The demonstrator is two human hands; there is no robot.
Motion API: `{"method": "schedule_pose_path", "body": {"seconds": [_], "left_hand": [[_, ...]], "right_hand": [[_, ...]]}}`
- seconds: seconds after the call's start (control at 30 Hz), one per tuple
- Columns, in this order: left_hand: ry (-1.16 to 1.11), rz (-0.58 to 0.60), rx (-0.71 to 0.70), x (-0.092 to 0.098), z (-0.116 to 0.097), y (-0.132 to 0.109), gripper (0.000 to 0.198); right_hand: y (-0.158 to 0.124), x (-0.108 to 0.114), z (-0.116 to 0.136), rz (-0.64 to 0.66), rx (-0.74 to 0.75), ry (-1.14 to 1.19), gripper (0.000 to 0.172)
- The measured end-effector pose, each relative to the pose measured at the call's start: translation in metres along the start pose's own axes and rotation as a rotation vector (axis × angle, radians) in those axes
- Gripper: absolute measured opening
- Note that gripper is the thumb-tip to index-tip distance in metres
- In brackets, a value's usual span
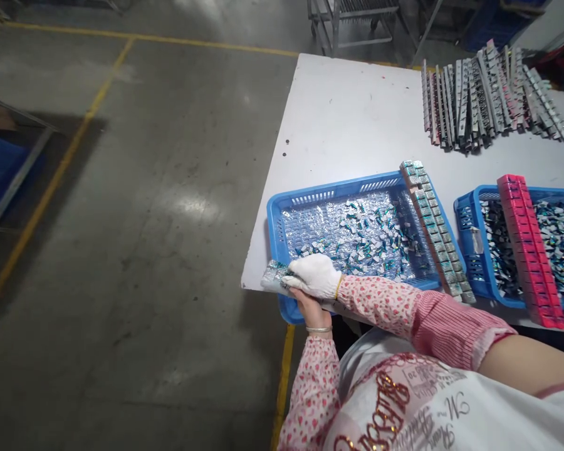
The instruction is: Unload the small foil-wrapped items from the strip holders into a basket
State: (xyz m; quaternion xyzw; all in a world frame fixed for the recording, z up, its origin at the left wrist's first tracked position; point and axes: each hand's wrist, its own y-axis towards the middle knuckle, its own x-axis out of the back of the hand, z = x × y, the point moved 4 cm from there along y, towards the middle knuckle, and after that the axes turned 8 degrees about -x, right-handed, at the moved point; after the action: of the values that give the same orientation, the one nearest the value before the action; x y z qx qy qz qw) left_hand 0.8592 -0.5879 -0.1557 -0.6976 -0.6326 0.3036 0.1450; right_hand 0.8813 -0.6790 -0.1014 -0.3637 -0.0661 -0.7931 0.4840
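**Two hands on one silver bar**

The bare left hand [310, 310], wrist rising from below, grips the silver bar [273, 275] from underneath. The gloved right hand [316, 275], forearm reaching across the body, curls over its top, grasping it too. Just beyond the hands sits a blue basket [338, 190] of foil scraps [376, 228]; far beyond, to their right, lie piled strips [479, 100].

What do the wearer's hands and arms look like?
Right hand: white glove, yellow edge at the wrist. Right sleeve: pale pink, small red prints, ribbed pink band near the elbow. Left hand: no glove, silvery bangle at the wrist. Left sleeve: similar print.
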Motion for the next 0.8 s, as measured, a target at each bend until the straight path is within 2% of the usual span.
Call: {"method": "schedule_pose_path", "body": {"seconds": [0.1, 0.13, 0.2, 0.27, 0.37, 0.4, 0.47, 0.57, 0.67, 0.73, 0.8], "left_hand": [[-0.055, 0.013, 0.012, 0.003, -0.002, 0.0, 0.063], [-0.064, 0.006, 0.017, 0.005, -0.002, 0.0, 0.064], [-0.063, -0.009, 0.023, 0.01, -0.002, 0.0, 0.068], [-0.066, 0.01, 0.021, 0.013, -0.002, 0.001, 0.071], [-0.071, 0.06, 0.016, 0.015, -0.002, 0.0, 0.075], [-0.067, 0.071, 0.013, 0.015, -0.003, 0.0, 0.076], [-0.06, 0.079, -0.005, 0.015, -0.007, 0.001, 0.076], [-0.068, 0.072, -0.047, 0.014, -0.02, 0.004, 0.076], [-0.083, 0.117, -0.123, 0.006, -0.044, 0.005, 0.076], [-0.089, 0.181, -0.219, -0.006, -0.064, 0.005, 0.077], [-0.069, 0.273, -0.286, -0.026, -0.08, 0.005, 0.078]], "right_hand": [[0.016, 0.01, -0.032, -0.144, -0.302, 0.321, 0.05], [0.022, 0.014, -0.044, -0.19, -0.386, 0.378, 0.051], [0.034, 0.022, -0.063, -0.225, -0.449, 0.345, 0.049], [0.045, 0.024, -0.075, -0.139, -0.441, 0.22, 0.044], [0.053, 0.016, -0.079, 0.138, -0.38, 0.071, 0.045], [0.053, 0.016, -0.079, 0.173, -0.351, 0.056, 0.048], [0.047, 0.022, -0.08, 0.127, -0.325, 0.06, 0.054], [0.018, 0.04, -0.092, 0.109, -0.335, 0.104, 0.053], [-0.034, 0.059, -0.104, 0.312, -0.246, 0.132, 0.054], [-0.074, 0.069, -0.105, 0.431, -0.13, 0.119, 0.082], [-0.106, 0.079, -0.102, 0.414, -0.039, 0.055, 0.108]]}}
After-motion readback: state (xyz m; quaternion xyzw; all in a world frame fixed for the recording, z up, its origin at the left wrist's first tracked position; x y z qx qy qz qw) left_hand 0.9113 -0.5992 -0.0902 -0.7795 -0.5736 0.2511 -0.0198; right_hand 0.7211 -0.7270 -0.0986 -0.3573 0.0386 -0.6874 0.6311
